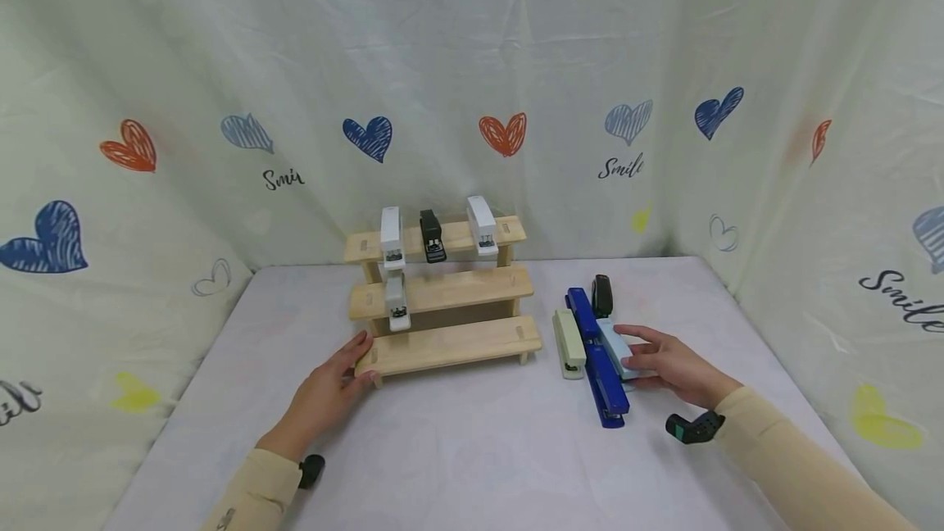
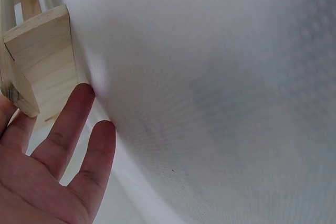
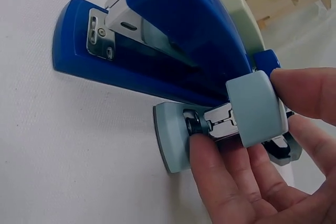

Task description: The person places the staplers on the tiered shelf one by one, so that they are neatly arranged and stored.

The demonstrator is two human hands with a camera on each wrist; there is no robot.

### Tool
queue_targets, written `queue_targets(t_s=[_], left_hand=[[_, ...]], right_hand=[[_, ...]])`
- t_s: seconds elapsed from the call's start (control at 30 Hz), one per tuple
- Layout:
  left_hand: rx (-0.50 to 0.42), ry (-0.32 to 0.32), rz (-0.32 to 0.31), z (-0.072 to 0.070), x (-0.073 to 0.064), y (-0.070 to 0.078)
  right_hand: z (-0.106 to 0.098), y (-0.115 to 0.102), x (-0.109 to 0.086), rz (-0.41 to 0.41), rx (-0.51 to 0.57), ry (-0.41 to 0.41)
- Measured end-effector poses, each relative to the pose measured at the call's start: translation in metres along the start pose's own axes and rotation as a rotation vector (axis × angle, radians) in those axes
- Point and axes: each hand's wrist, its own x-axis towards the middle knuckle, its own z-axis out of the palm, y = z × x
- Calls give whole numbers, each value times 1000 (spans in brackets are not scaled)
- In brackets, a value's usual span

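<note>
A three-tier wooden display stand (image 1: 450, 347) stands on the table. My left hand (image 1: 327, 397) grips the left end of its lowest board, thumb at the front corner; in the left wrist view two fingers (image 2: 71, 121) of it stretch out below the board. My right hand (image 1: 674, 367) holds a light blue stapler (image 3: 257, 108) between thumb and fingers, low over the table. Right alongside lies a long dark blue stapler (image 1: 605, 379), with a pale green stapler (image 1: 568, 342) on its left and a black stapler (image 1: 601, 296) behind.
On the stand's top board sit two white staplers (image 1: 392, 236) and a black stapler (image 1: 432, 234) between them. A light grey stapler (image 1: 397, 301) sits at the left of the middle board. A curtain (image 1: 442, 64) with printed hearts hangs behind the white table (image 1: 472, 465).
</note>
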Motion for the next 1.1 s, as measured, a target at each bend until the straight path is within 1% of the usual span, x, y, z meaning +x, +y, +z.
queue_targets(t_s=[0.2, 0.43, 0.6, 0.83, 1.1], left_hand=[[5, -9, -12, 2, 0, -2], [8, -9, -11, 3, 0, -2], [9, -13, -13, 1, 0, 0], [14, -14, -14, -1, -1, 3], [18, -13, -14, -1, 0, 4]], right_hand=[[-1, 2, 0, 2, 91, -38], [-1, 4, 0, 2, 173, -49], [-1, 5, -1, -7, 192, -54], [1, 4, 0, 7, 220, -43], [1, 4, 2, 15, 217, -32]])
